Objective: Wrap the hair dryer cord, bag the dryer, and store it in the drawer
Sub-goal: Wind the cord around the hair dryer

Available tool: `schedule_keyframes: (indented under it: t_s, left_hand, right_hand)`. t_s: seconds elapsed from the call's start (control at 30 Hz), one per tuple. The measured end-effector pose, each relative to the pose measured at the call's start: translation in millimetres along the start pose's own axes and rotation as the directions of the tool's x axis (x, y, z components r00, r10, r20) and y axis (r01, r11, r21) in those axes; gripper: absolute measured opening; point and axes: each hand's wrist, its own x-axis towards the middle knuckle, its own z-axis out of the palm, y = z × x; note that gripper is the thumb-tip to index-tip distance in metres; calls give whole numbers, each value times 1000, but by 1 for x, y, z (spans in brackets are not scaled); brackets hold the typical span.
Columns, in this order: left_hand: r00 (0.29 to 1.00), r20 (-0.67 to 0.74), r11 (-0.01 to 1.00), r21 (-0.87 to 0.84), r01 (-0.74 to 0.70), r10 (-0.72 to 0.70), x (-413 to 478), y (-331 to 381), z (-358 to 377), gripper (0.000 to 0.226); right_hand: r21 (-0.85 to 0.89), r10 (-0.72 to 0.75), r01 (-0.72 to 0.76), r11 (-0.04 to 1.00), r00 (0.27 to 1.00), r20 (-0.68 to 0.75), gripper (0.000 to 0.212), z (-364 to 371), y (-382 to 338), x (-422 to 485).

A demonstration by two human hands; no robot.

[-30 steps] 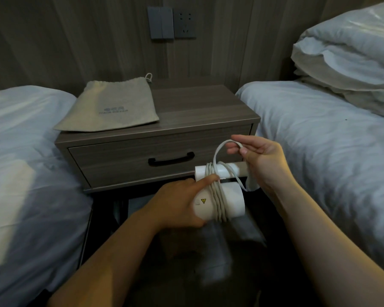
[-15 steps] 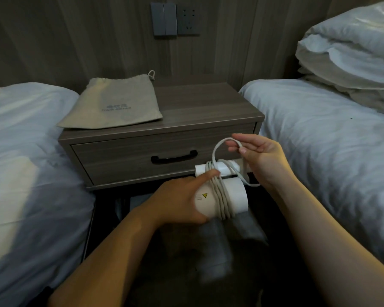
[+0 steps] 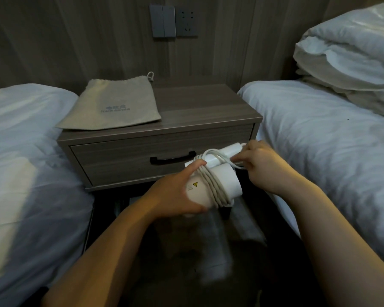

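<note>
Nightstand (image 3: 200,111) front | left hand (image 3: 175,193) grips dryer (image 3: 211,187) | right hand (image 3: 262,165) pinches cord (image 3: 215,173)

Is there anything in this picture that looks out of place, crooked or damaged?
Only one small thing: the beige cloth drawstring bag lies askew on the grey wooden nightstand, its near-left corner hanging over the edge. The white hair dryer and its cord look undamaged.

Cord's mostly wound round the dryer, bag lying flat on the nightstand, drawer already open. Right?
Not quite: the drawer is shut, its front flush, as the head view shows. The rest holds: the cord is mostly wound round the dryer, and the bag lies flat on the nightstand.
</note>
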Motion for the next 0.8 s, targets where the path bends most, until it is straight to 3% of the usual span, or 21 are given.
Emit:
schedule_keyframes:
  t_s: [0.07,0.17,0.2,0.27,0.33,0.4,0.53,0.63,0.73,0.8]
  left_hand:
    - [999,-41,994,-107,20,-24,3,-3,-1,97]
    - [994,-101,975,-220,25,-48,6,-6,-5,98]
    - [994,-101,966,-257,23,-50,6,-6,-7,98]
    - [994,-102,946,-325,10,-46,5,-5,-9,94]
    - [992,-117,920,-391,-6,-43,6,-4,-9,89]
    - [990,-133,888,-460,-26,-39,6,-3,-8,84]
    - [991,-136,773,-631,-73,-17,6,2,-7,79]
    - [992,-124,621,-780,-74,-38,8,6,-5,77]
    - [990,-94,424,-905,-42,-103,9,7,-6,73]
    - [989,-92,378,-925,-42,-116,8,6,-9,70]
  right_hand:
    - [104,49,-36,994,991,-128,40,4,1,1]
    - [358,275,-136,924,887,-372,37,10,0,0]
    - [463,374,-189,866,859,-350,38,14,-1,1]
    - [658,466,-267,704,873,-145,40,21,-1,6]
    - [779,388,-317,541,916,103,39,27,-3,8]
    - [831,266,-300,468,945,191,32,32,-5,7]
    - [808,271,-208,551,961,63,31,37,-8,6]
    - [768,310,-202,608,951,5,33,37,-15,4]
    - [489,228,-206,848,974,14,19,36,-19,2]
    - [361,192,-216,907,976,102,14,30,-22,1]
